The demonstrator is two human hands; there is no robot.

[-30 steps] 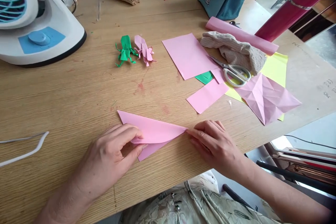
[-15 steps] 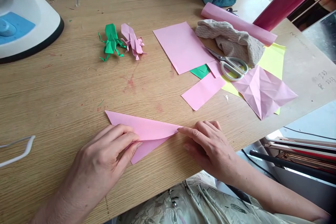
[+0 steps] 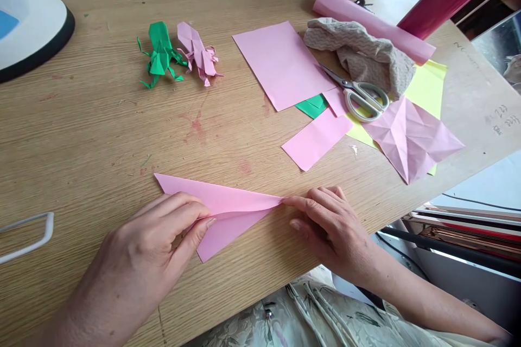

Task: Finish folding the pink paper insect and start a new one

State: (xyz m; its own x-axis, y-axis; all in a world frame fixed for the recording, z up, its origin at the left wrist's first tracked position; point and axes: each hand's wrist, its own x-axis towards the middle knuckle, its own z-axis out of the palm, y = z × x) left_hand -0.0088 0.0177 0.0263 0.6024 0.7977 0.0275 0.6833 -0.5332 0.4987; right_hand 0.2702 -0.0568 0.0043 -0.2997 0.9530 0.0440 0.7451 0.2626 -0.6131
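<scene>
A sheet of pink paper (image 3: pixel 228 199) lies on the wooden table, folded over so that a long upper flap covers part of the lower layer. My left hand (image 3: pixel 163 233) pinches the flap's free edge between thumb and fingers, near its middle. That edge bows up slightly off the layer below. At the narrow right corner of the paper rests the index fingertip of my right hand (image 3: pixel 325 217). Its index finger is stretched out and its thumb is apart, with nothing gripped. My left fingers hide part of the paper's left side.
Beyond the paper stand green (image 3: pixel 160 51) and pink (image 3: pixel 198 53) folded paper figures. To the right are a pink square sheet (image 3: pixel 279 62), scissors (image 3: pixel 362 98), a crumpled cloth (image 3: pixel 362 51), a creased pink sheet (image 3: pixel 411 138) and a pink roll (image 3: pixel 374 27). A white appliance (image 3: pixel 30 16) stands left.
The view has shifted slightly. My left hand has drawn the flap's edge a little to the left, and more of the lower layer shows. My right fingertip stays at the right corner.
</scene>
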